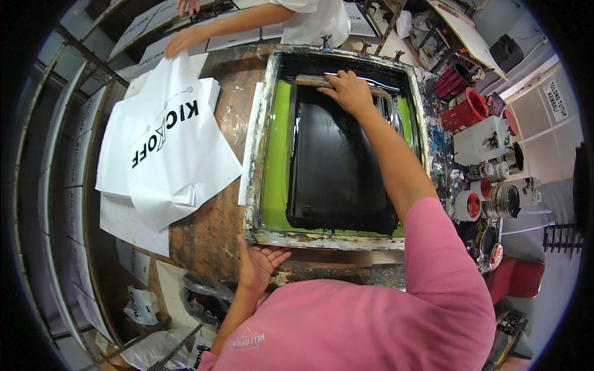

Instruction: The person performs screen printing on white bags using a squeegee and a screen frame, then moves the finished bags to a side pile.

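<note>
Clearly, the right hand [350, 93] is the nearer one to the wooden-handled squeegee [307, 81], which lies directly under its fingers at the upper centre of the frame, long axis running left to right and dipping slightly toward the right. Those fingers are curled over the handle, gripping it near the far end of the screen frame [322, 240], with black ink [334, 170] spread below. Well apart, at lower centre-left, the left hand [261, 266] lies palm up, fingers loosely open and holding nothing, just beside the near rim; whether the fingertips touch its underside I cannot tell. Counting, I see one squeegee, one screen frame, three clamps [365, 48] along its top edge and two green mesh strips [276, 161] flanking the ink. At upper left, one co-worker's hand [184, 43] pinches one white printed sheet [176, 145] over a stack too overlapped to count.
</note>
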Tool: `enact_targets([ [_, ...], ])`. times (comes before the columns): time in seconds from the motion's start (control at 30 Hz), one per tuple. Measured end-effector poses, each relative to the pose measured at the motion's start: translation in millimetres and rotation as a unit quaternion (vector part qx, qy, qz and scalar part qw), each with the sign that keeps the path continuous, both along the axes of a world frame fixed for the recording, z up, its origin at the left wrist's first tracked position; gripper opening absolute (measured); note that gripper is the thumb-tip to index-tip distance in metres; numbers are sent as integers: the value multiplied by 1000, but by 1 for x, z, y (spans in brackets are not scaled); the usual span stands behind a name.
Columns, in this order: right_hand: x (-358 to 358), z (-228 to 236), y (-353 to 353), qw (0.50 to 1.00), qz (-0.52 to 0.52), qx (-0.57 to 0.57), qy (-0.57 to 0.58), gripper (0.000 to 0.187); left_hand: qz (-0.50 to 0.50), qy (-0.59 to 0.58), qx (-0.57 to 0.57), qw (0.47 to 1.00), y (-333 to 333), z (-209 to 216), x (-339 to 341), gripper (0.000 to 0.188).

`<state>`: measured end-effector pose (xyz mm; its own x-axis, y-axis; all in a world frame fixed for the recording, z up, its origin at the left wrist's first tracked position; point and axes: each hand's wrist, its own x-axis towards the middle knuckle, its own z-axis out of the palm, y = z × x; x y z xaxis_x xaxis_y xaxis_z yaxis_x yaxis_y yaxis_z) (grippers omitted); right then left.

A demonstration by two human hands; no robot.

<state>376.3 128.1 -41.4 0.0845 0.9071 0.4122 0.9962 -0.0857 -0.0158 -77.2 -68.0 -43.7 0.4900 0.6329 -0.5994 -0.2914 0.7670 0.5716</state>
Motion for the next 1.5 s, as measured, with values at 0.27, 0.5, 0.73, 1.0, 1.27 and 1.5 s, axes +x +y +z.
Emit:
enact_targets([
  [0.27, -93, 17, -135, 995, 50, -74, 48, 41, 7, -23, 2, 1000, -1, -6, -4, 98],
  [0.5, -192, 36, -281, 987, 75, -103, 100, 48, -1, -44, 38, 998, -4, -11, -3, 87],
  [0.73, -187, 72, -265, 981, 34, -154, 110, 37, 9, -49, 64, 997, -5, -10, 1, 89],
  [1.0, -221, 138, -287, 998, -11, 52, -14, 33, -68, -193, 227, 952, 13, 60, -13, 101],
  [1.27, -174, 242, -227, 982, -12, 178, -54, 31, -211, 323, 652, 653, 50, 78, 30, 95],
  [1.5, -154, 277, -199, 977, 10, 211, -40, 33, -245, 571, 661, 421, 26, -7, 48, 111],
])
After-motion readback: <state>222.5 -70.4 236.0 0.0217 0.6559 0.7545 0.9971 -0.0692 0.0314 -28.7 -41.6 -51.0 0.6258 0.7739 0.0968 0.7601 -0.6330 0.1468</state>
